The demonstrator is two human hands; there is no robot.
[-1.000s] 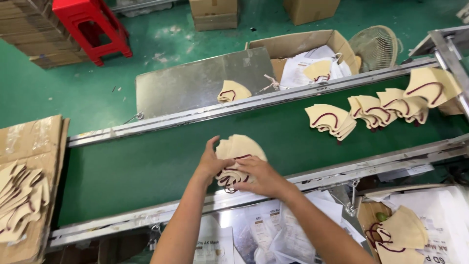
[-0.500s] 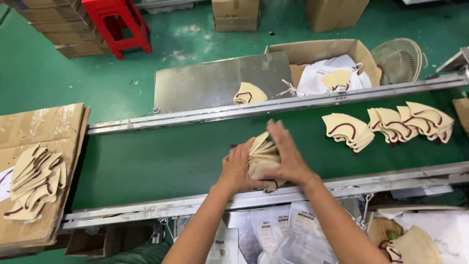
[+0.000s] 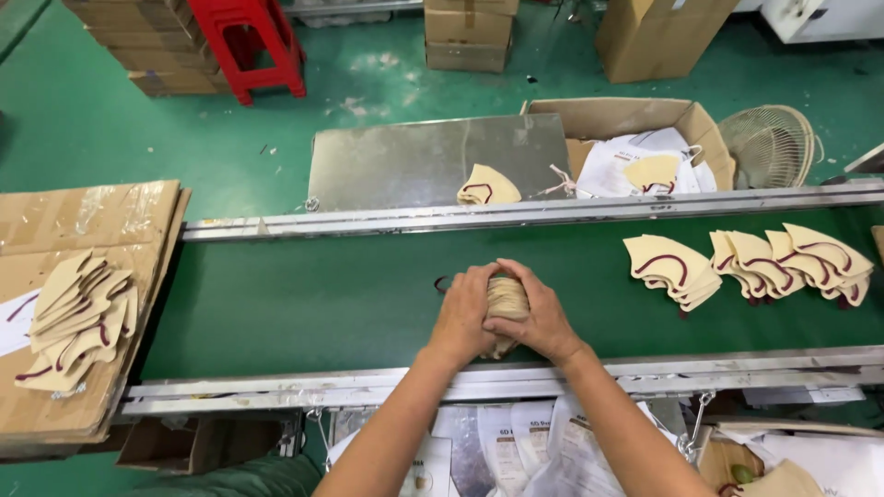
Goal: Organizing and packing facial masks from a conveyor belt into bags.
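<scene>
Beige, dark-trimmed fabric pieces are squeezed into a stack (image 3: 505, 308) between both hands at the near edge of the green belt (image 3: 304, 304). The left hand (image 3: 463, 313) presses its left side and the right hand (image 3: 534, 317) its right, each grip closed on the stack. Below the near rail (image 3: 276, 391) lie white printed bags (image 3: 516, 446). To the left, flattened cardboard (image 3: 83, 230) carries a loose heap of pieces (image 3: 78, 317). The belt lies open left of the hands; toward its right edge sit two more fanned piles (image 3: 672, 267) (image 3: 801, 262). Past the far rail, a metal sheet (image 3: 433, 161) holds one piece (image 3: 488, 186), beside an open carton (image 3: 635, 120) with white bags. Farther off stand a fan (image 3: 769, 143), brown boxes (image 3: 465, 32) and a red stool (image 3: 249, 46) on the green floor.
</scene>
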